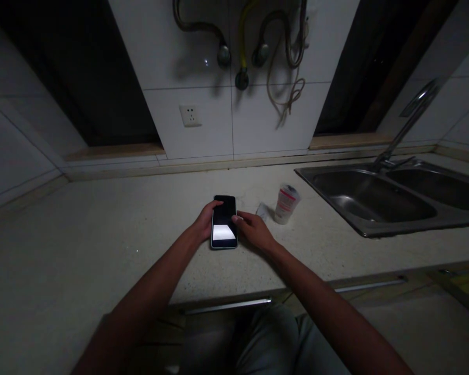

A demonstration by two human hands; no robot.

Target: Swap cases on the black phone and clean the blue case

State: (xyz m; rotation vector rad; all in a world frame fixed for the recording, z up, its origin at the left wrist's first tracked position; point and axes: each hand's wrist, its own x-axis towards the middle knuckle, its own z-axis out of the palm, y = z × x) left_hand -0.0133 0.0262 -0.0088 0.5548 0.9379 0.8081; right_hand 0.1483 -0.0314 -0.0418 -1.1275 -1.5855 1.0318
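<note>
A black smartphone lies flat on the pale countertop, its dark screen reflecting a bright patch near the lower end. My left hand curls against the phone's left edge, thumb near its top corner. My right hand rests against the phone's right edge, fingers bent and touching its side. Both hands grip the phone between them on the counter.
A small white cup with a red label stands right of my right hand, a crumpled scrap beside it. A steel double sink with a tap fills the right. A wall socket and hanging hoses are behind.
</note>
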